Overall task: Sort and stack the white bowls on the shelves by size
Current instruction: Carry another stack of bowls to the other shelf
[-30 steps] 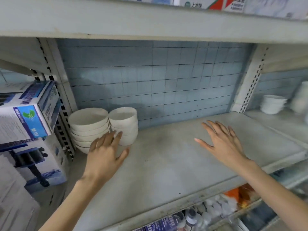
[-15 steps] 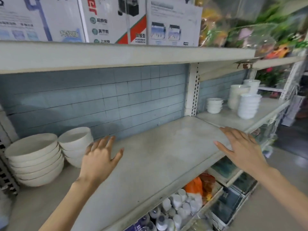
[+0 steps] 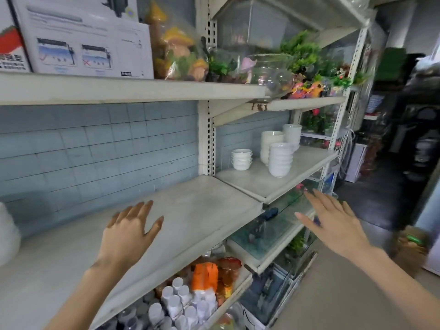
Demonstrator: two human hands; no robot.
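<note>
Four white stacks of bowls stand on the right shelf (image 3: 257,186), past the upright post (image 3: 206,144). The short stack (image 3: 241,159) is at the back, near the post. The tall front stack (image 3: 280,163) is closest to the shelf's front edge, the back stack (image 3: 270,141) is just behind it, and the far stack (image 3: 292,135) is further right. All are upright with a vertical axis, and no hand touches any of them.

My right hand (image 3: 333,222) is flat with fingers spread and holds nothing. It sits below and in front of that shelf's front edge, so the bowls lie up, forward and slightly left of it. My left hand (image 3: 129,231) is also spread and empty, over the middle shelf (image 3: 202,206). It's well apart from the stacks, with the post between.

My read: the right hand is nearer, so it leads. It has to clear the shelf lip before going in, and the tall front stack is first in its path.

There's a white blur (image 3: 7,234) at the left frame edge. It may be more bowls, but I can't tell.
</note>
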